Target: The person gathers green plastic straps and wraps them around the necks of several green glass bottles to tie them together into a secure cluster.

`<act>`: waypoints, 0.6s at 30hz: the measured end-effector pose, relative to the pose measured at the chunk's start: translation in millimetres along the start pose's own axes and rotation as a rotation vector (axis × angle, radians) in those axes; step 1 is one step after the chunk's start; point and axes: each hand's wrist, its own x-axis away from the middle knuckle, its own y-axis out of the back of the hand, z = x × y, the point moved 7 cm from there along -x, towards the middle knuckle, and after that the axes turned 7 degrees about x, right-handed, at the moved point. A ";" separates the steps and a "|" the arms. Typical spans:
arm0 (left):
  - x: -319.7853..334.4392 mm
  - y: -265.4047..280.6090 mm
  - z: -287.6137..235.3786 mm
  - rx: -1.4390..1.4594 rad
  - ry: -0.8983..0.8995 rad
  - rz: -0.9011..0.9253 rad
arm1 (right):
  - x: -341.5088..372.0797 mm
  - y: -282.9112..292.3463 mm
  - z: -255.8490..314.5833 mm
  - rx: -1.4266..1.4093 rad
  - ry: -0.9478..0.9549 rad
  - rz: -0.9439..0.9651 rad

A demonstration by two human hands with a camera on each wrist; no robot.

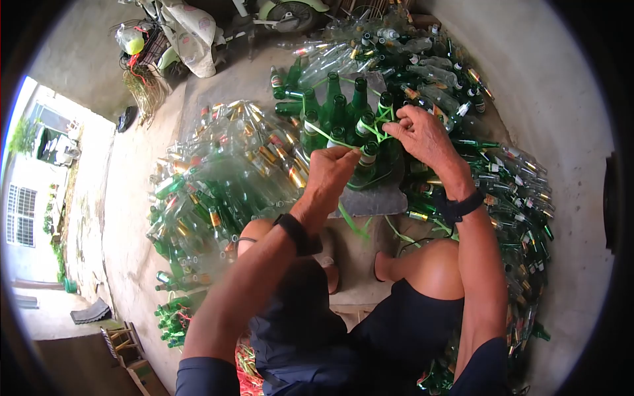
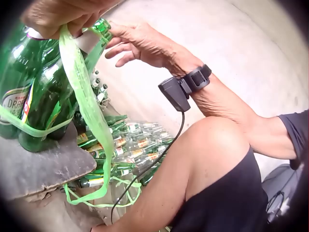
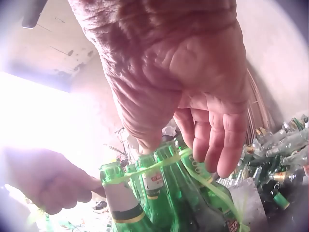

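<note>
A tight cluster of green glass bottles (image 1: 359, 99) stands upright on a dark slab (image 1: 378, 202) in front of the person. Light green plastic strap (image 2: 90, 104) loops around their bodies and crosses between the necks; a loose tail hangs from the left hand. At the near bottle's neck, the left hand (image 1: 328, 173) pinches this strap between thumb and curled fingers. The right hand (image 1: 426, 137) is over the right side of the cluster, its fingers loosely spread and bent. In the right wrist view, its thumb (image 3: 150, 141) overlaps the bottle tops, while the other fingers hang beside the strap.
Heaps of loose bottles lie left (image 1: 231, 158) and right (image 1: 508, 191) of the slab, with more behind it. A motorbike wheel (image 1: 290, 16) and bags (image 1: 191, 36) stand at the back. More strap lies by the feet. A wall (image 1: 548, 86) rises on the right.
</note>
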 end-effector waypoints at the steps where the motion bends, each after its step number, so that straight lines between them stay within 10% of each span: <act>1: 0.8 -0.8 -1.9 -0.032 0.009 -0.010 | -0.4 3.3 -1.6 0.061 -0.018 0.004; 18: 4.2 -0.7 7.3 0.096 -0.077 -0.051 | 71.1 65.6 38.3 0.257 0.029 0.085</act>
